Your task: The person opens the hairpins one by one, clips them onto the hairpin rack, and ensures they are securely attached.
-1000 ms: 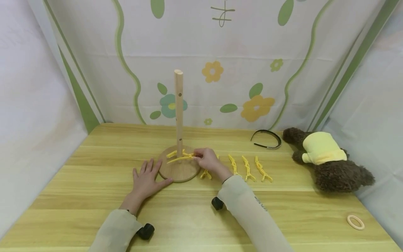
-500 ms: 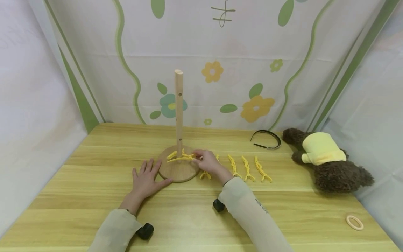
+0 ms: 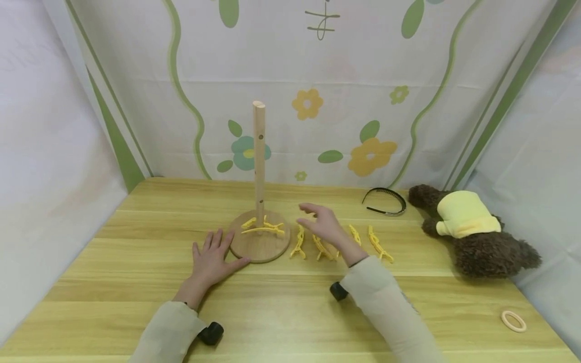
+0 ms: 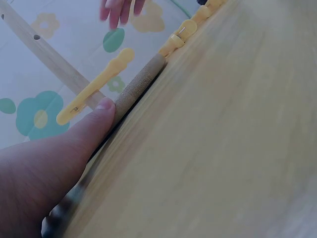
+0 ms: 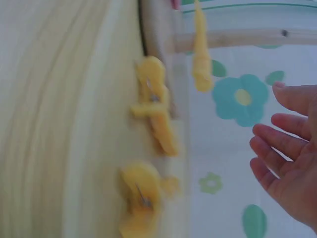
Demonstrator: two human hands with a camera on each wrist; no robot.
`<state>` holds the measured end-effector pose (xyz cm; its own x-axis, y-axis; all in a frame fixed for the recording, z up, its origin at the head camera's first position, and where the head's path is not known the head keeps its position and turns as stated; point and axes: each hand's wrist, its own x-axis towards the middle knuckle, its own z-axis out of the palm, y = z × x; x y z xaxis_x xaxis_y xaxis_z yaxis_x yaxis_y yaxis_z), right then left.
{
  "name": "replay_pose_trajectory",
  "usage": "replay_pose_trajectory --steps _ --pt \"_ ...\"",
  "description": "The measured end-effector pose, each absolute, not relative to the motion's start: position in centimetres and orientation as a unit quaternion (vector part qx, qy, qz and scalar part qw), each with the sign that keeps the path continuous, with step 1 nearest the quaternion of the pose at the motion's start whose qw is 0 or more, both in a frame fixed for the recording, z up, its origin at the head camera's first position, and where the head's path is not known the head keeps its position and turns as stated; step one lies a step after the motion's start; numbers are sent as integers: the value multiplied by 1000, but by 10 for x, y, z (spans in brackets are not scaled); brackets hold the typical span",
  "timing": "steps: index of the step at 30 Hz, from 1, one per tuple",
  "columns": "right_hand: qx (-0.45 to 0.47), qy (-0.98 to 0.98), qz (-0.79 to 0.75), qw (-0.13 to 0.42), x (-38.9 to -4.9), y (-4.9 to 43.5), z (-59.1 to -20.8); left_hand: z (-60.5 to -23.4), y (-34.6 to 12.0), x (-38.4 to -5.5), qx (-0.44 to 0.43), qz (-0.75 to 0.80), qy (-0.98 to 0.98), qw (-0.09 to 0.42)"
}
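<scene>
My left hand (image 3: 211,262) lies spread on the table at the left of a round wooden base (image 3: 258,251). Its thumb (image 4: 103,111) touches the base's edge. From the base rises an upright wooden post (image 3: 259,161) with small holes. Yellow alligator hair clips surround the post's foot; the front clip (image 3: 260,230) crosses before the post, and in the left wrist view it sits above the base. My right hand (image 3: 323,223), holding nothing, hovers right of the base with fingers apart. Under and beside it lie several loose hair clips (image 3: 297,244), partly hidden by that hand and wrist.
A black toothed headband (image 3: 386,201) lies at the table's back right. Beside it is a brown plush toy (image 3: 481,252) in a yellow shirt. Near the right edge lies a pale ring (image 3: 513,321). A flower-printed cloth (image 3: 340,60) stands behind the table.
My right hand has let go of the front hair clip and moved right, over the loose clips. That clip stays at the post. The left hand has kept its place.
</scene>
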<state>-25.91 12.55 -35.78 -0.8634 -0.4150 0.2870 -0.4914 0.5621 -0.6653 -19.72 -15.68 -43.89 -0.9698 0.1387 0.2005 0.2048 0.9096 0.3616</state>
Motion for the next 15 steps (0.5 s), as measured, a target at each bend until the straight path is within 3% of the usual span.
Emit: replay_pose_trajectory --steps 9,15 --pt "166 -901 384 115 -228 216 -348 -440 -156 -198 -92 -190 -974 88" --pt "98 -919 363 120 -207 258 -364 -440 -157 -198 -92 -189 -973 90"
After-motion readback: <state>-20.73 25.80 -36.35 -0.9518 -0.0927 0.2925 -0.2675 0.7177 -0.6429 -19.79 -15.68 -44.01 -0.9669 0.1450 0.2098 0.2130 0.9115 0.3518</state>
